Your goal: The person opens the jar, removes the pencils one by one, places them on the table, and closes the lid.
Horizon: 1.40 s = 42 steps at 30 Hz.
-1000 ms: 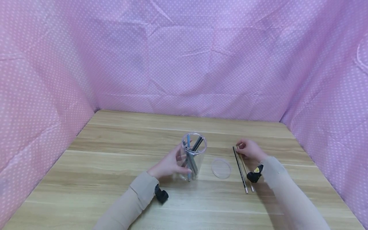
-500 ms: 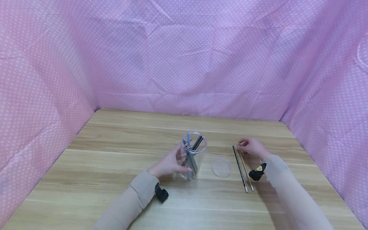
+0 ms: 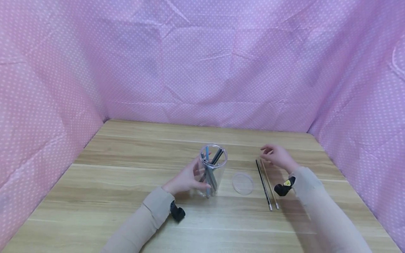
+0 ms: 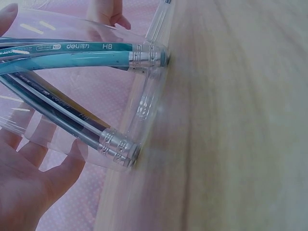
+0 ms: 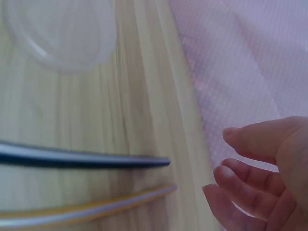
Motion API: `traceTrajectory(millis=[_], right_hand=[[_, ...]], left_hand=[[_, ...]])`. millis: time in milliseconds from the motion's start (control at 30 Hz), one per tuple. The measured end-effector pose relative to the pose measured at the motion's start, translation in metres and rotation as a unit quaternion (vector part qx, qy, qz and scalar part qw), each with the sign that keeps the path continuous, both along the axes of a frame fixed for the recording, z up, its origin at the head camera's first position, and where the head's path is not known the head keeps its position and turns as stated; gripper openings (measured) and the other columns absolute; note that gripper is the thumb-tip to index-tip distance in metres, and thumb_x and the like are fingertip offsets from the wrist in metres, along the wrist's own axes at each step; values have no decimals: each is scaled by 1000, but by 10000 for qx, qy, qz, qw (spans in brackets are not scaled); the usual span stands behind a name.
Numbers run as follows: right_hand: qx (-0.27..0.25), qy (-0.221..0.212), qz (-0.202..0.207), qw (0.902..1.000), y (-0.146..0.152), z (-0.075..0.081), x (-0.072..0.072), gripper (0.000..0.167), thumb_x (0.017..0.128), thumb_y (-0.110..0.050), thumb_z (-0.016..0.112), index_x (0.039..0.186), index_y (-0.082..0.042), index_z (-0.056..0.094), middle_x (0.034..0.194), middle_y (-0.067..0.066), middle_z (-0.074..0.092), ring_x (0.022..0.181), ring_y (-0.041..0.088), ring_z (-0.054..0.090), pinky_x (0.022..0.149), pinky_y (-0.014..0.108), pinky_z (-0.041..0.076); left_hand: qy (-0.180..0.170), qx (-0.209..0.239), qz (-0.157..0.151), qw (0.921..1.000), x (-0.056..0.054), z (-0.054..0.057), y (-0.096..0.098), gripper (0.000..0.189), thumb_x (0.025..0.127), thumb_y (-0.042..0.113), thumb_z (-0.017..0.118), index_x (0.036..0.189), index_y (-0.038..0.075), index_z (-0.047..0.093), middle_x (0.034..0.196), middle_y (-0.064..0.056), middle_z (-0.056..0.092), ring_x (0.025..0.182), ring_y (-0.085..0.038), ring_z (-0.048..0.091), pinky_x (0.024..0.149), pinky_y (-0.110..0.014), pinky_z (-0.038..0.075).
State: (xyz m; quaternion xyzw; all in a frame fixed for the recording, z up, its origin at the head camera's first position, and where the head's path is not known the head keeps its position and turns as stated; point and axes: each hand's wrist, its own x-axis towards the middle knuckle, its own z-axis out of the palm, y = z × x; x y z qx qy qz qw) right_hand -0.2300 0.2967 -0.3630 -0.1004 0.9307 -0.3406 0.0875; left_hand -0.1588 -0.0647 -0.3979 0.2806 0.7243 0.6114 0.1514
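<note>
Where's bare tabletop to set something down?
The light wooden tabletop looks free left of the left hand, and between the clear cylindrical cup and pink dotted cloth behind it. It's crowded from the cup past the clear round lid, black pencil and yellow pencil to the right hand.

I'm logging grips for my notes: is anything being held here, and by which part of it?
The left hand holds the clear cup around its side wall. The right hand holds nothing.

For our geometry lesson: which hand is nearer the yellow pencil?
Right. The right hand is just past the far tip of the yellow pencil, apart from it; the left hand grips the clear cup, to the pencil's left.
</note>
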Motion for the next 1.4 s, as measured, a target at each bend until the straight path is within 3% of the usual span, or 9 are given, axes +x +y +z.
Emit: traceTrajectory(millis=[367,633,1000,1400], right_hand=[[-184,265,345,9989,-26,22,8,35,90,-9,60,120,8,55,99,20,61,85,36,63,66,38,60],[-217,643,626,9957,-50,42,15,33,89,-12,63,118,4,59,98,16,63,79,18,62,63,29,59],[-296,1151,933,9885,-78,73,29,30,88,-13,65,115,-1,63,98,12,65,80,17,63,63,25,57],[-276,1735,1475,9733,-106,104,44,25,86,-11,68,110,-4,66,100,11,67,86,19,64,73,32,56]], left_hand=[[-14,-112,32,9999,2,1,1,108,70,7,81,153,17,11,152,-10,31,133,-39,39,109,-52,35],[-56,-135,70,9999,3,1,1,109,71,8,81,152,28,12,152,-9,33,132,-40,40,109,-51,35],[-222,-148,57,9996,4,1,1,107,72,9,80,152,26,11,152,-12,32,132,-44,37,109,-53,34],[-168,-45,44,9998,2,2,1,108,72,5,79,153,19,9,154,-14,28,133,-42,38,110,-52,33]])
